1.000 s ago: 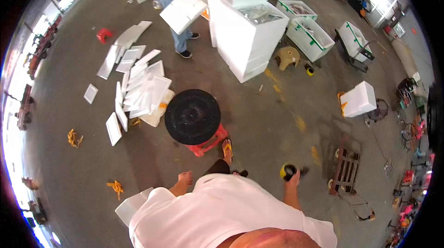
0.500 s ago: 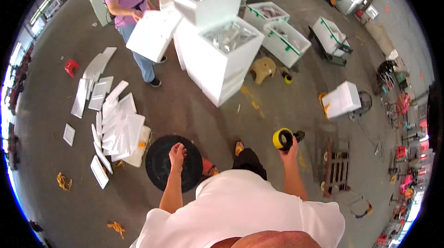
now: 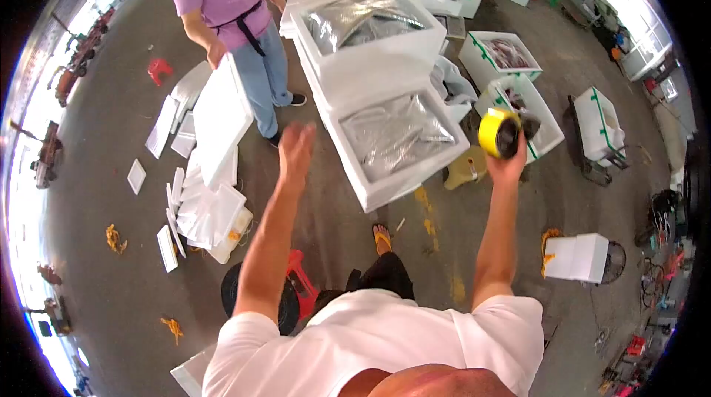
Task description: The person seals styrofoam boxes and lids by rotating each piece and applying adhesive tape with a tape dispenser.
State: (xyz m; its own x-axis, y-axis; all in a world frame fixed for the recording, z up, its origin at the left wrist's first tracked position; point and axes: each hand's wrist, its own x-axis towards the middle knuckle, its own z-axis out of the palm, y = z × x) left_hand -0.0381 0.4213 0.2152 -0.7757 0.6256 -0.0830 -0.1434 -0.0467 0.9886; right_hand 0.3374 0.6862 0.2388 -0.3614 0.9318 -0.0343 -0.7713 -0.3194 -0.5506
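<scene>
Yellow tape roll (image 3: 489, 127) and purple "POTENTI" shirt (image 3: 211, 3)

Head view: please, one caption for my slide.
Right hand holding yellow tape roll, left hand raised, white foam boxes ahead.

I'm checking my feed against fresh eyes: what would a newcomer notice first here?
Probably the white foam boxes with crinkled silver film inside, stacked upper centre. Next, the bright yellow roll of tape held up in the right hand, right of them. Then the scattered flat white foam panels on the floor at left.
</scene>
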